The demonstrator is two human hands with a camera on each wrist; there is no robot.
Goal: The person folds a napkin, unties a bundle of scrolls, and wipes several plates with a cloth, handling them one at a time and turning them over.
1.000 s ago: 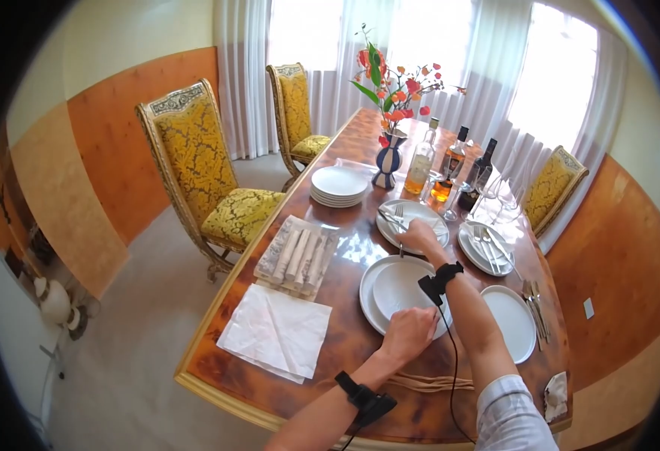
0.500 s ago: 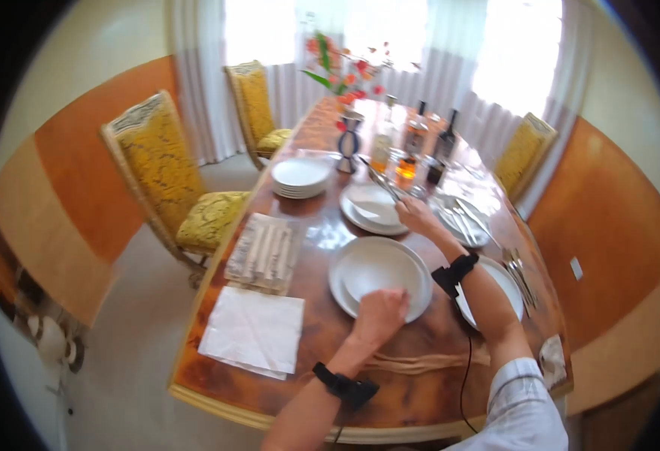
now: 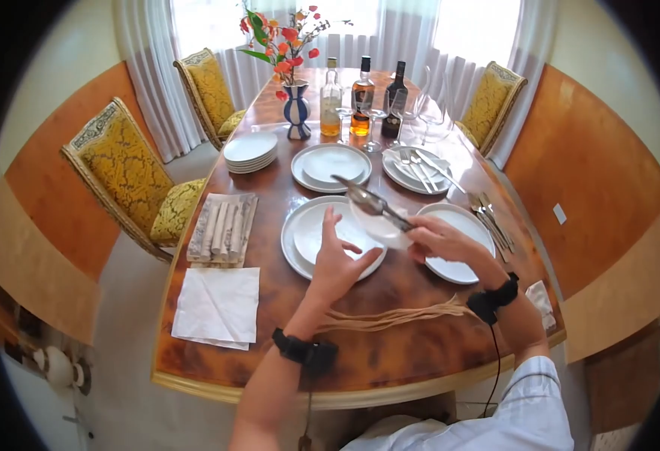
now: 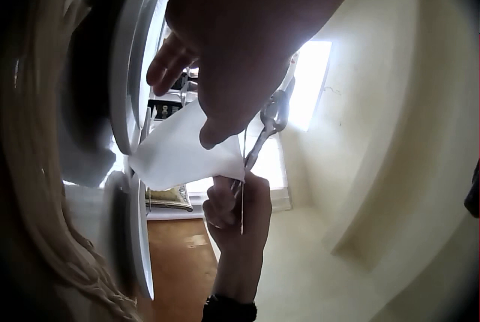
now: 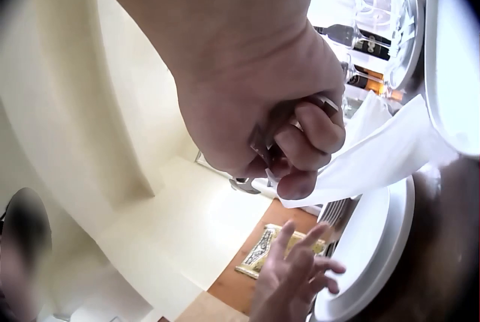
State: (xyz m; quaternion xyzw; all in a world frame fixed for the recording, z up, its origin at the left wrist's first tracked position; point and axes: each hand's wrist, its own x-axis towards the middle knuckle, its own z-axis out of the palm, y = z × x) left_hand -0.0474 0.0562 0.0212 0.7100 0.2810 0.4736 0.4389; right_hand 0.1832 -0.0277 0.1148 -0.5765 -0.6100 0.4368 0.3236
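My right hand grips several pieces of silver cutlery together with a white napkin, held above the nearest plates. In the right wrist view its fingers curl round the handles and the napkin hangs down from them. My left hand is over the near stacked plates, fingers spread, holding nothing. In the left wrist view the napkin lies between the two hands.
Behind are another plate pair and a plate with cutlery. Stacked plates, rolled napkins and flat napkins lie left. Bottles, glasses and a vase stand farther back; more cutlery lies right.
My right hand has lifted the cutlery and napkin off the farther plate and brought them nearer. My left hand has risen and its fingers have spread. The head view has shifted.
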